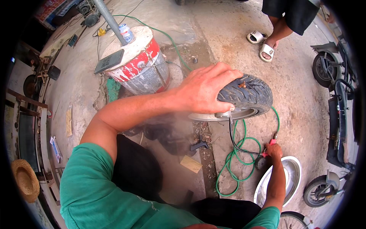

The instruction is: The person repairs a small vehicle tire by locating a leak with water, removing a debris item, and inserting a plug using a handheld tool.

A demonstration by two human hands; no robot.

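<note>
My left hand (207,87) grips a black wheel tyre (251,91) from above, fingers spread over the tread and thumb against the sidewall. A brown scrap is stuck on the tread, and part of the silver rim (246,113) shows below the tyre. At the lower right, my right hand (273,151) is closed around a red tyre inflator (265,154) with a round black gauge (261,163). From the inflator a short black hose (233,139) runs up to the rim under my left thumb; its very end is hard to see. A green air hose (278,121) joins the inflator's top.
A silver basin (298,171) lies beneath my right forearm. Green hose loops cover the ground between my hands. A red-and-grey drum (131,72) with a pole, can and dark slab stands at the upper left. Another person's sandalled feet (267,51) are ahead; scooters (328,68) line the right.
</note>
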